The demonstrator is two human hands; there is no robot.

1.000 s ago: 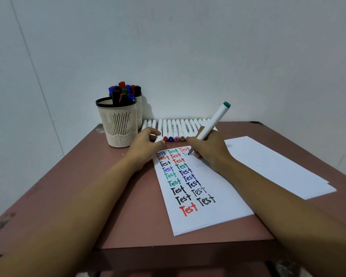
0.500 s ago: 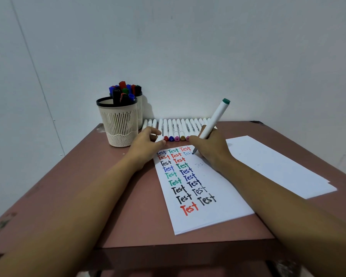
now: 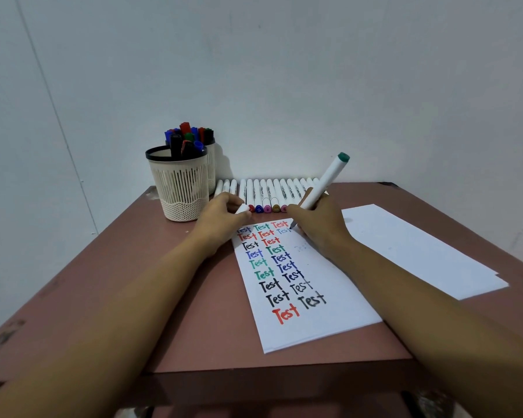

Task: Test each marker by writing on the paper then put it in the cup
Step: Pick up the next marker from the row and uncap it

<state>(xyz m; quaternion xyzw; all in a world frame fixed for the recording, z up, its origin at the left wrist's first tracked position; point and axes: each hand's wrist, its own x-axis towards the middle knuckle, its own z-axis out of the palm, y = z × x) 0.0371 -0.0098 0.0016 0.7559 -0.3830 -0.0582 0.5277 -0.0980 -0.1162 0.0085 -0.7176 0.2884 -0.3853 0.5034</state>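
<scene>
In the head view, at frame centre, the marker (image 3: 326,179) is gripped by the right hand (image 3: 319,226), tip down at the top of the paper (image 3: 314,297). Just left, a white cap (image 3: 242,209) is pinched in the left hand (image 3: 221,218), beside the cup (image 3: 180,184).

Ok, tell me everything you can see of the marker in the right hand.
The marker is a white, plastic-looking barrel with a green plug at its raised far end. Uncapped, it tilts up and to the right, its dark tip down on the written paper beside a faint blue "Test". The right hand grips its lower part in a writing hold. The left hand pinches a white cap, likely its own.
</scene>
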